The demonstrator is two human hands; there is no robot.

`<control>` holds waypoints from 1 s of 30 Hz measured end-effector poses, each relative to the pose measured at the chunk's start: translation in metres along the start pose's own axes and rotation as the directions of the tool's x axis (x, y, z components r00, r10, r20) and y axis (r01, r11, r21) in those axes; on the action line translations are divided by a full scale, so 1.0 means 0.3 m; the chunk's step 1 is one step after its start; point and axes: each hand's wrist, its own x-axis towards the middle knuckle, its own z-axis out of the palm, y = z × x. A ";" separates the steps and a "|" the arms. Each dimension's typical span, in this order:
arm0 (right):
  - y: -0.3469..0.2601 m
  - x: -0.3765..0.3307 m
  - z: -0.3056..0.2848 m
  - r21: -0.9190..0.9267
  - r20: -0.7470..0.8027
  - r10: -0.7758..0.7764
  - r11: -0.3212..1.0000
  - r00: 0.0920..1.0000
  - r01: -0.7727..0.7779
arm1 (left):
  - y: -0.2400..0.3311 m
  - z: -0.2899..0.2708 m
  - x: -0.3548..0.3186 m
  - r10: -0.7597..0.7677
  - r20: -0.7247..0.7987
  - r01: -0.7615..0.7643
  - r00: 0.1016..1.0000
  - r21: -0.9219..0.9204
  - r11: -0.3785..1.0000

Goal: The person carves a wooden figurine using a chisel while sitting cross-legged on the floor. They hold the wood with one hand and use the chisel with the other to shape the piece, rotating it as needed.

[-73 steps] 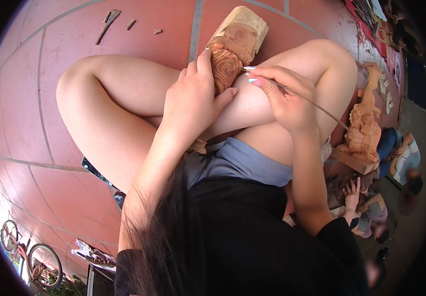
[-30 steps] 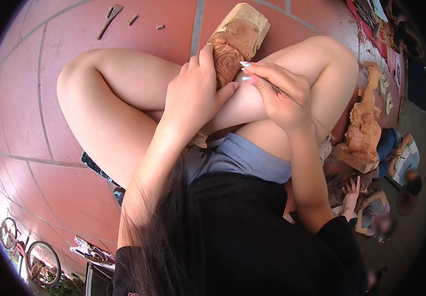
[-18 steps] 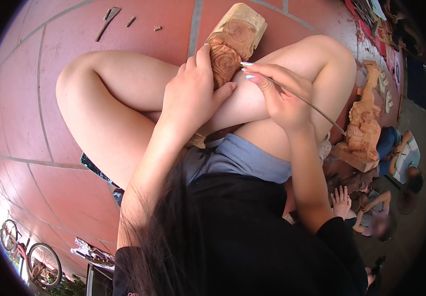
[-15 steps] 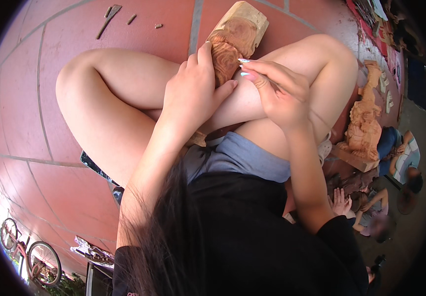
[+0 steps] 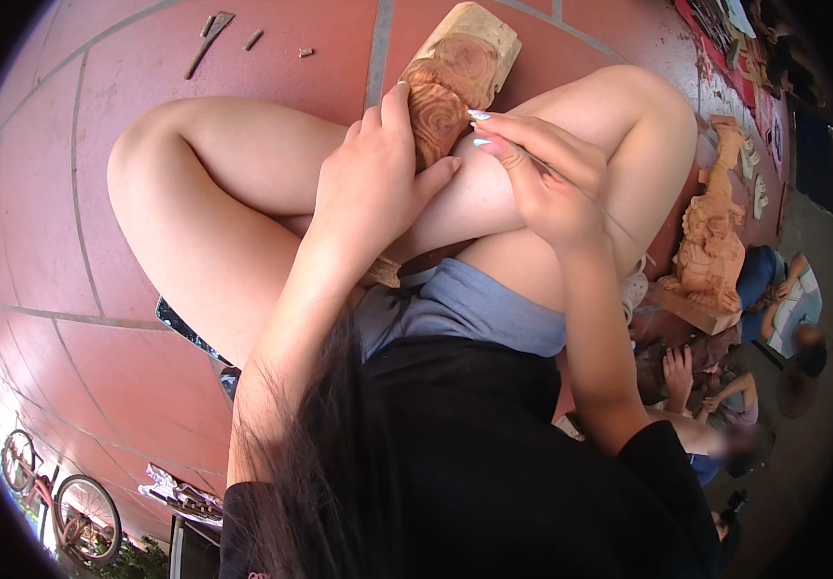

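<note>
Left hand (image 5: 373, 188) wraps around the carved wooden block (image 5: 450, 82), bracing it against the knee over the red tiled floor (image 5: 79, 318). Right hand (image 5: 547, 179) pinches what looks like a thin carving tool at its face. Carving is underway; the next cut needs a steady block.

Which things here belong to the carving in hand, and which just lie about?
In use:
- wooden carving block, gripped by the left hand
- thin tool, pinched in the right hand

Lying about:
- loose tools on the red tiled floor
- large carved wooden figure
- bicycle
</note>
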 end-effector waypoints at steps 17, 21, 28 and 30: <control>-0.009 0.004 -0.015 0.102 0.043 0.105 0.989 0.994 -0.109 | 0.000 -0.001 -0.002 0.008 -0.003 -0.008 1.000 -0.008 1.000; -0.023 0.014 -0.034 0.140 0.140 0.015 0.990 0.990 -0.034 | -0.009 -0.003 -0.005 0.013 0.004 -0.013 1.000 -0.007 1.000; -0.026 0.023 -0.060 0.528 0.007 0.273 0.816 0.962 -0.235 | 0.020 -0.008 0.010 -0.083 0.019 0.083 0.996 0.031 0.996; -0.010 0.028 -0.076 0.570 0.027 0.274 0.786 0.961 -0.240 | 0.035 -0.005 0.021 -0.129 0.019 0.127 0.992 0.067 0.990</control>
